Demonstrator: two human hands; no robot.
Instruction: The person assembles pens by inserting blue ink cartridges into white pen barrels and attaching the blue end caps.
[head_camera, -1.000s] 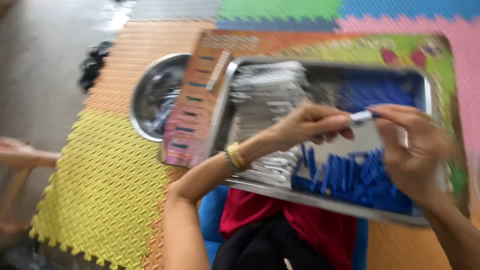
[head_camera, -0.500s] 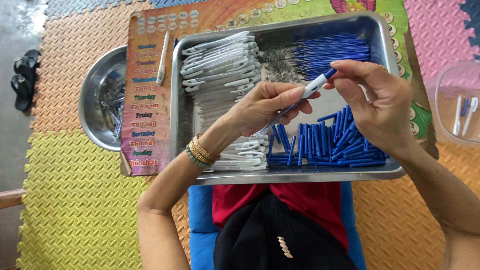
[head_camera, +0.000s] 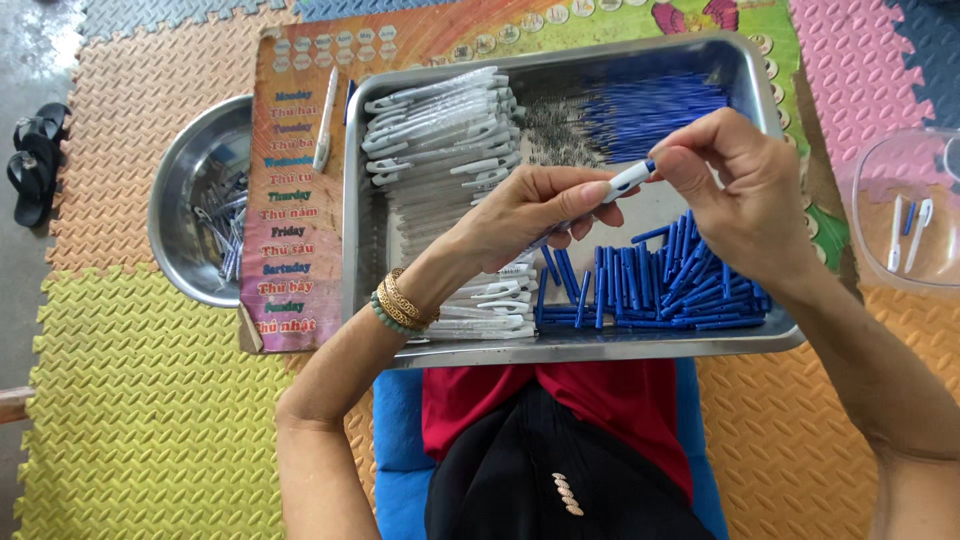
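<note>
A metal tray (head_camera: 560, 345) lies across my lap. It holds a stack of white pen barrels (head_camera: 440, 140) on the left, a pile of blue pen parts (head_camera: 660, 290) at the front right and thin blue refills (head_camera: 650, 105) at the back. My left hand (head_camera: 535, 210) grips a white pen (head_camera: 625, 182) over the tray's middle. My right hand (head_camera: 735, 190) pinches the pen's blue tip end from the right. Both hands meet on the same pen.
A round steel bowl (head_camera: 180, 215) with several pen pieces sits left of the tray. A colourful printed board (head_camera: 290, 200) lies under the tray, with one white pen (head_camera: 325, 120) on it. A clear plastic container (head_camera: 905, 215) with a few pens stands at right. Black sandals (head_camera: 35, 170) lie at far left. Foam floor mats surround everything.
The view has steadied and closed in. My hands stay together on the pen, which has tilted slightly as my right fingers work its tip.
</note>
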